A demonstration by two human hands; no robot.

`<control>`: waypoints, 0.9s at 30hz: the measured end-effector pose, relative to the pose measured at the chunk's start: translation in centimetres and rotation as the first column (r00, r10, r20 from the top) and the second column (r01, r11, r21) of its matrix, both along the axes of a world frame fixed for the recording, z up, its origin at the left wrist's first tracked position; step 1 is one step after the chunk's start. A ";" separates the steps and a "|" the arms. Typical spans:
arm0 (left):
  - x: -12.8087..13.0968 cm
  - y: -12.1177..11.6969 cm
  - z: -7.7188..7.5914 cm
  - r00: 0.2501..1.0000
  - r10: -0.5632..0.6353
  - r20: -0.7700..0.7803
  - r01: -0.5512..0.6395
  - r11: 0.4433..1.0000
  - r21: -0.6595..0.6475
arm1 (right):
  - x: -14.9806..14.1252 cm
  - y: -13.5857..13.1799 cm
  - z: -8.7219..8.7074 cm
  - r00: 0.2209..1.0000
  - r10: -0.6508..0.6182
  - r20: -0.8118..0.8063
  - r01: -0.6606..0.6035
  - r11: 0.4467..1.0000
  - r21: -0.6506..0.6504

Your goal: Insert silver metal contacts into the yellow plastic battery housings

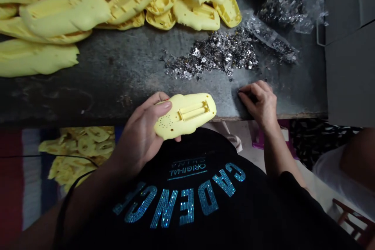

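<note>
My left hand (140,133) is shut on a pale yellow moulded plastic housing (184,115), with its thumb across the near end. The housing's back faces up, showing a battery-like recess and a cluster of small holes. My right hand (259,103) rests on the grey worktop (117,86), its fingertips pinched together. Whether they hold a small piece is too small to tell. Beyond that hand lies a heap of small silvery metal parts (211,54).
Several yellow plastic housings (73,11) are piled along the far side of the worktop. Plastic bags of metal parts (281,9) sit at the far right, beside a grey cabinet (350,50). More yellow pieces (77,150) lie below the near edge. A person's white sleeve (342,172) shows at the right.
</note>
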State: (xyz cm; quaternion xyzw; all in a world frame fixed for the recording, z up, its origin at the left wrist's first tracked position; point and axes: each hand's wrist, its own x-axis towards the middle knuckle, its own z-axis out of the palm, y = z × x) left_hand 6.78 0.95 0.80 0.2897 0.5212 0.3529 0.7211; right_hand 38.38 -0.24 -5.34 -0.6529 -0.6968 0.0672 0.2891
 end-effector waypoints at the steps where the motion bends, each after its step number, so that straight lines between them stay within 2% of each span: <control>1: 0.0 -0.1 0.0 1.000 0.005 0.000 -0.005 1.000 -0.002 | -0.2 0.0 0.3 1.000 0.019 -0.018 -0.019 1.000 0.005; 4: 0.1 -0.5 -0.2 1.000 0.007 0.022 -0.008 1.000 0.014 | -1.3 -0.3 1.9 0.979 0.146 -0.144 -0.142 0.989 0.036; 7: 0.1 -0.8 -0.3 0.999 -0.022 0.049 0.020 0.999 0.039 | -3.5 -0.9 3.9 0.917 0.298 -0.265 -0.287 0.954 0.080; 10: -0.1 -1.2 0.0 0.999 -0.028 0.043 0.025 0.998 0.050 | -5.9 -1.3 5.3 0.870 0.386 -0.307 -0.370 0.922 0.111; 14: -0.6 -1.9 0.4 0.998 -0.024 0.056 0.021 0.998 0.054 | -7.7 -1.4 5.8 0.865 0.431 -0.257 -0.410 0.902 0.135; 21: -1.2 -2.6 0.4 0.996 -0.029 0.081 0.023 0.997 0.072 | -8.6 -1.2 5.9 0.865 0.457 -0.204 -0.424 0.886 0.187; 27: -1.7 -3.2 -0.2 0.994 -0.036 0.108 0.023 0.992 0.123 | -9.0 -1.9 6.6 0.897 0.442 -0.006 -0.434 0.881 0.188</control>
